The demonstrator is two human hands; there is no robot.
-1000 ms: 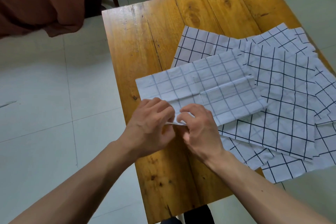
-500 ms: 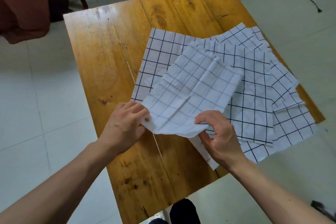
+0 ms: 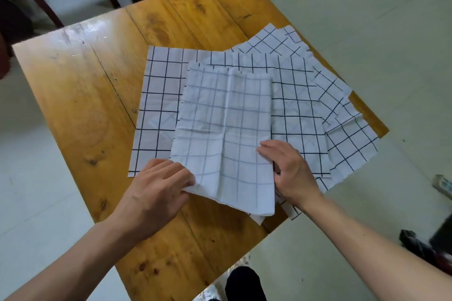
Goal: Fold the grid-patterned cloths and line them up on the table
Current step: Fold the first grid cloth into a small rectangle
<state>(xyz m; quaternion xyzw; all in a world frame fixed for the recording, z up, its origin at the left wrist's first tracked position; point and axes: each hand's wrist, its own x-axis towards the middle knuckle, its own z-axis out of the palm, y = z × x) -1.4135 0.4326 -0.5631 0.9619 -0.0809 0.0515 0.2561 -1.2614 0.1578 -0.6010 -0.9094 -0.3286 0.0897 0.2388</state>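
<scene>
Cloth in hand [image 3: 225, 129]: one pale grid-patterned piece, apparently doubled over, faint side up, lying over the spread pile toward the near right of the counter [image 3: 80, 95]. Left hand [image 3: 156, 193] grips its near left corner with curled fingers; right hand [image 3: 291, 171] pinches its right edge, thumb hidden beneath. Unfolded cloths [image 3: 300, 105]: several bold-lined pieces fanned flat underneath, overlapping, the rightmost hanging past the counter edge. Finished folded cloths in a row: none visible. Judgement: task is at its start, first fold unfinished, the whole pile and the lining-up remaining.
</scene>
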